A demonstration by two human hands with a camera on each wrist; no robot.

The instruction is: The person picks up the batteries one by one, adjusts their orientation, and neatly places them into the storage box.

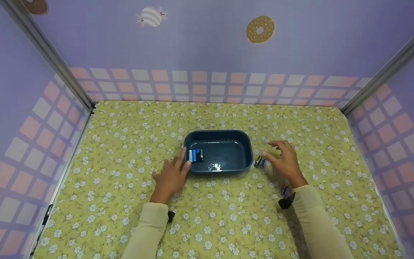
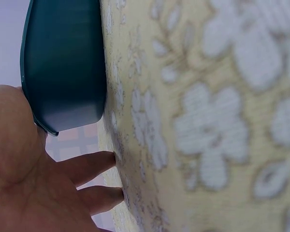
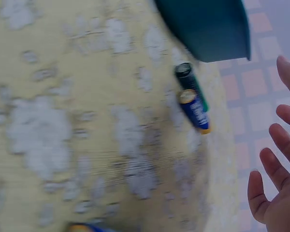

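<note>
Left hand [image 1: 171, 177]: fingers extended, touching the blue bin [image 1: 226, 153]; batteries [image 1: 193, 156] inside, labels illegible. Right hand [image 1: 286, 162]: empty, fingers parted near two loose batteries [image 3: 197, 113]; third battery [image 3: 89, 227] cropped in right-wrist view.

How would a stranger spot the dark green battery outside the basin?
Find the dark teal basin on the flowered tablecloth. Just off its right side, near the right hand, lies the dark green battery. It sits closer to the basin than the blue battery beside it, which has yellowish ends.

Your yellow-green, floral-clothed bench [image 1: 225, 230] bears a dark-teal rounded-rectangular plastic tub [image 1: 217, 171], one dark-green cylindrical battery [image 3: 191, 81] and two blue-and-yellow cylindrical batteries [image 3: 195, 112].
</note>
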